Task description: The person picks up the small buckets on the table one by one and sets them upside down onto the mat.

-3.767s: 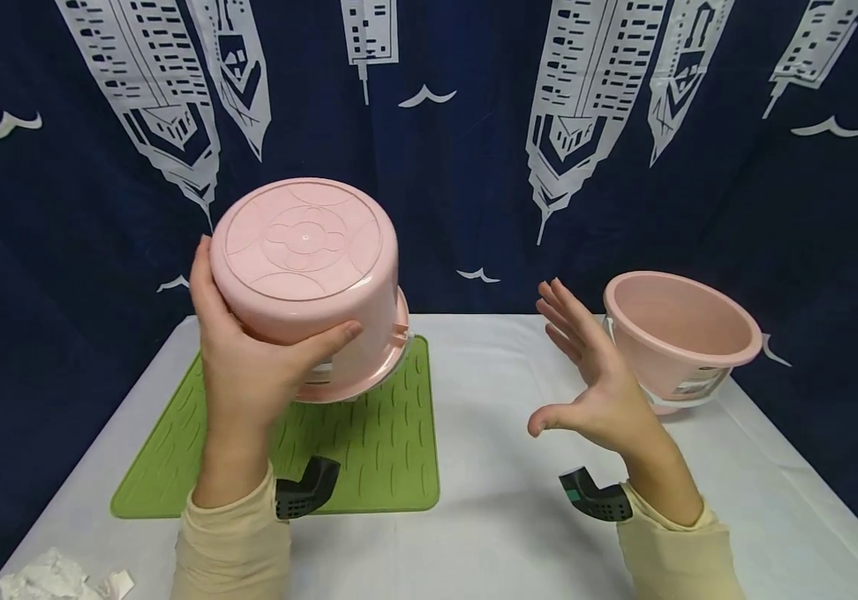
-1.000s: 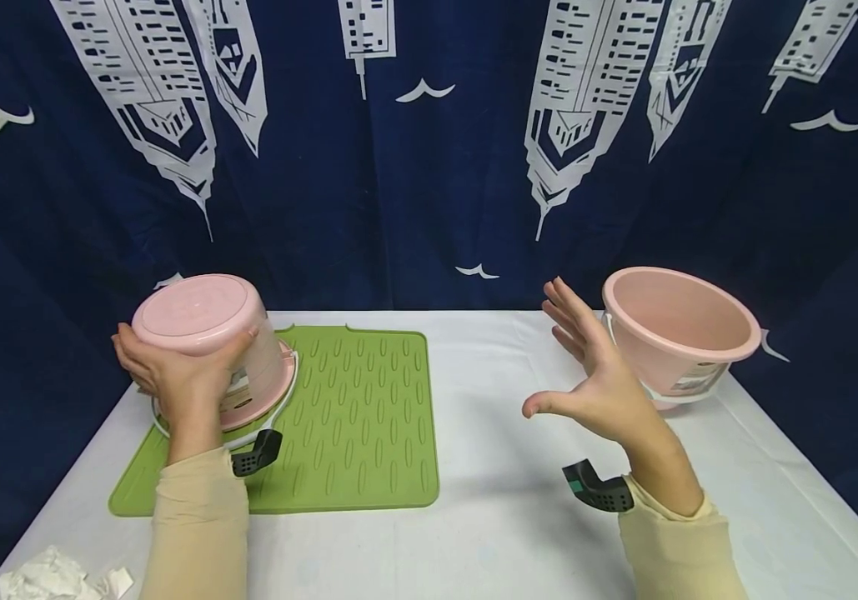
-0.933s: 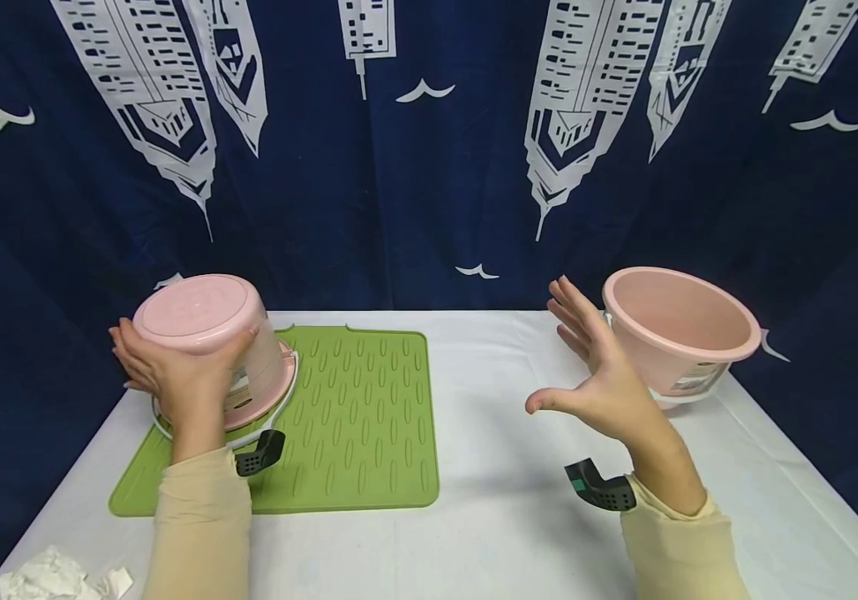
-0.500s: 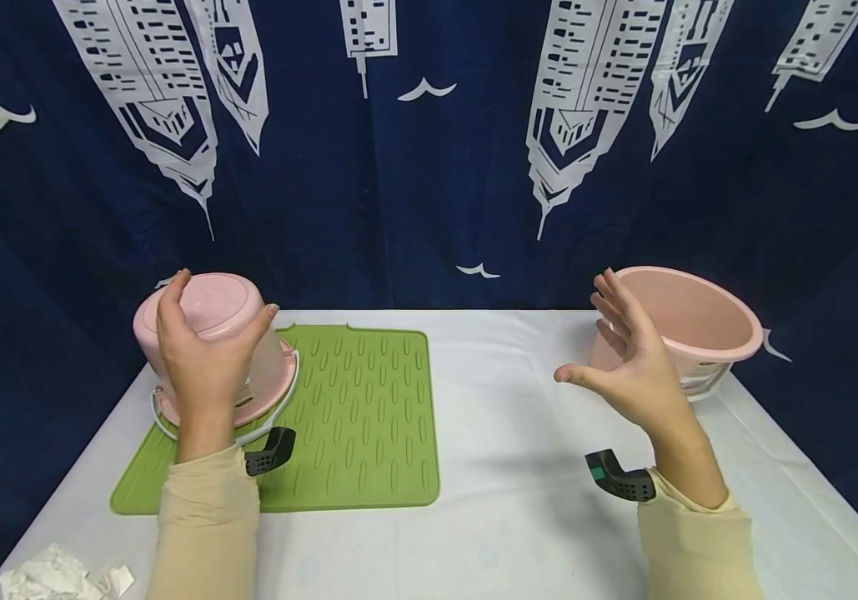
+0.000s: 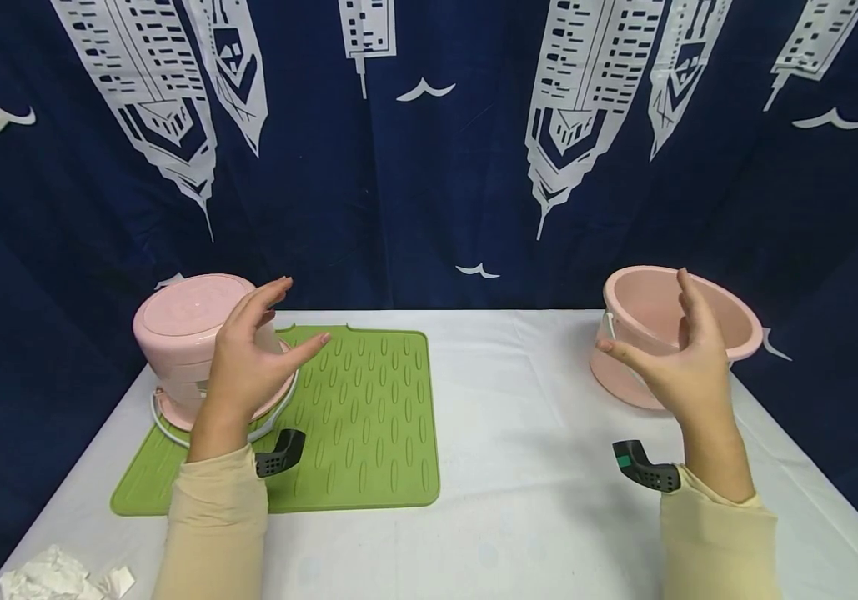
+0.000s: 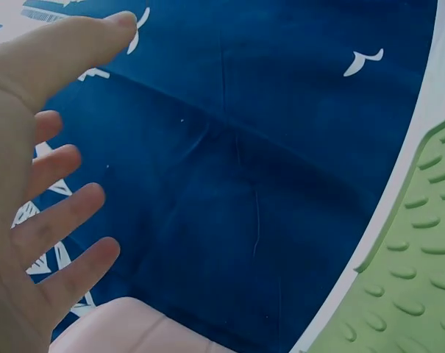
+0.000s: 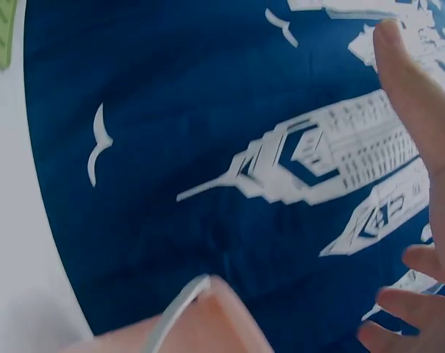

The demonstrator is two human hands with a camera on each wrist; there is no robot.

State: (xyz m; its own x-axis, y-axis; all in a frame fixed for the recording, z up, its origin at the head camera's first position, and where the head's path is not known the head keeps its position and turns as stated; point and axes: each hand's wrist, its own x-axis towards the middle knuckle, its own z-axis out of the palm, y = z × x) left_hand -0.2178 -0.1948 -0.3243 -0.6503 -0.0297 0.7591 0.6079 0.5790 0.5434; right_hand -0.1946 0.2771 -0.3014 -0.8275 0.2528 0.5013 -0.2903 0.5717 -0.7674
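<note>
A pink bucket (image 5: pixel 192 312) stands upside down on the left part of a green mat (image 5: pixel 361 417), its white handle lying round the rim. My left hand (image 5: pixel 252 358) is raised in front of its right side, fingers spread and holding nothing; in the left wrist view the bucket (image 6: pixel 134 327) shows only at the bottom edge. A second pink bucket (image 5: pixel 631 325) stands upright at the right of the table. My right hand (image 5: pixel 687 358) hovers before it with fingers apart, hiding part of its front. Whether that hand touches the bucket I cannot tell.
White crumpled paper (image 5: pixel 53 575) lies at the near left corner of the white table (image 5: pixel 511 433). A dark blue curtain (image 5: pixel 436 192) with white building prints hangs behind the table.
My left hand set the bucket upside down on the mat's left side, let go and drew off to the right. My right hand moved rightward in front of the upright bucket.
</note>
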